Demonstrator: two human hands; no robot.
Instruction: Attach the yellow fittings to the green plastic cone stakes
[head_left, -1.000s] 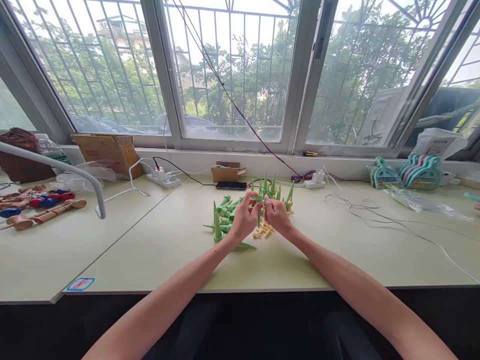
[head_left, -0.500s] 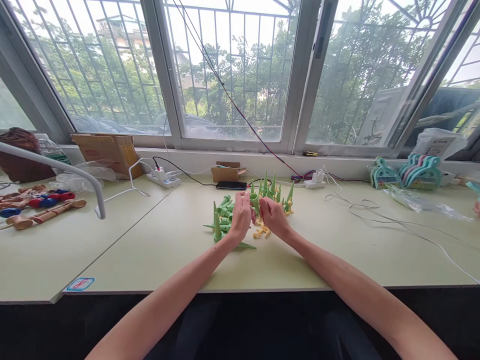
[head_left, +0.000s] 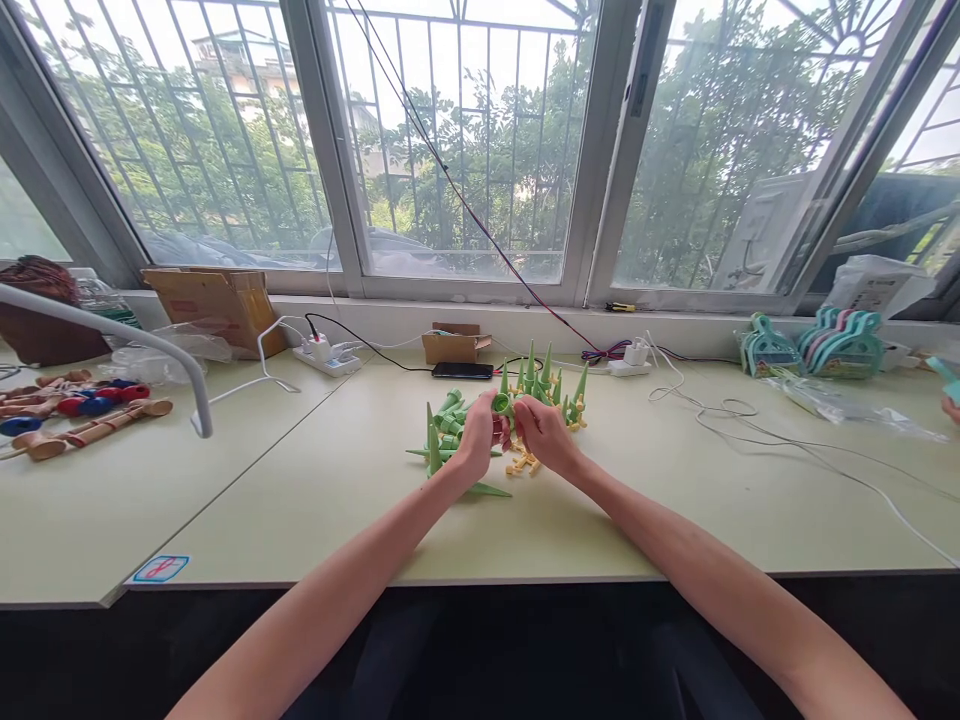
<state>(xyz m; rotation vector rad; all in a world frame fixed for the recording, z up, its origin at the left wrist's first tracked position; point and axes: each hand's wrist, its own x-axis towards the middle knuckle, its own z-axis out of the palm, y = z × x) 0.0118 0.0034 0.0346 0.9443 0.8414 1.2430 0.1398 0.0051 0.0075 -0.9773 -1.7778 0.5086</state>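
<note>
My left hand point(head_left: 478, 436) is wrapped round a green plastic watering spike point(head_left: 502, 403), its round open end tilted up towards me. Against the spike's side, my right hand point(head_left: 546, 434) is closed in a pinch; whatever its fingers hold is hidden. Loose green spikes point(head_left: 450, 424) lie in a heap to the left of my hands. Behind and right of them, several pointed spikes point(head_left: 547, 368) stand upright with yellow pieces on them. Small yellow valve-like pieces point(head_left: 523, 461) lie on the table just under my right hand.
A phone point(head_left: 463, 371) and a small open cardboard box point(head_left: 456, 344) lie behind the heap. Power strips point(head_left: 328, 360) and white cables point(head_left: 739, 410) run along the table. Wooden toys point(head_left: 97, 425) lie left; teal plastic items point(head_left: 844, 345) stand right. Another person's hand point(head_left: 951, 410) shows at the right edge.
The spike's open end has tipped towards me between my hands. My left hand's fingers have curled round it. At the right edge, the other person's hand has shifted slightly.
</note>
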